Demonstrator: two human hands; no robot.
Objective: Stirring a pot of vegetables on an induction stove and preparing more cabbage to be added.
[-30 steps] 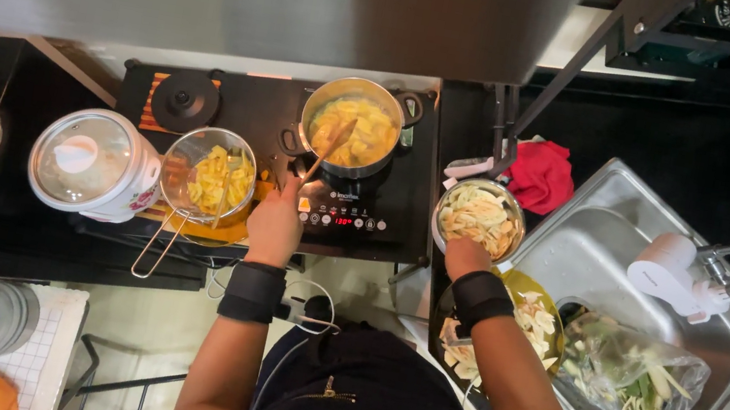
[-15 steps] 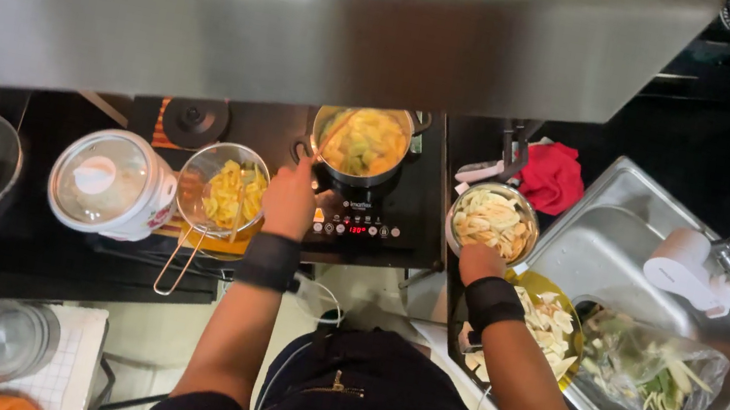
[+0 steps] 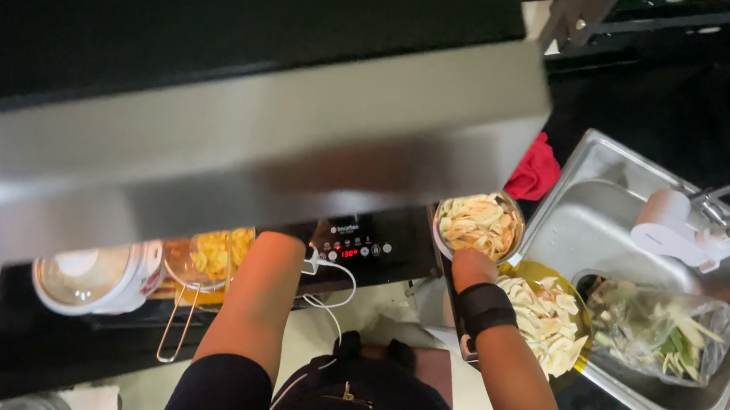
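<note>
Left hand now hidden under hood, grip unseen, right hand gripping steel bowl of pale slices

Red cloth, black wristband, pale yellow slices in a steel bowl, silver sink, black table.

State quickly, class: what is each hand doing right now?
Left hand: hidden behind the range hood; cannot be told.
Right hand: at the rim of the metal bowl of sliced food; grip cannot be told.
</note>
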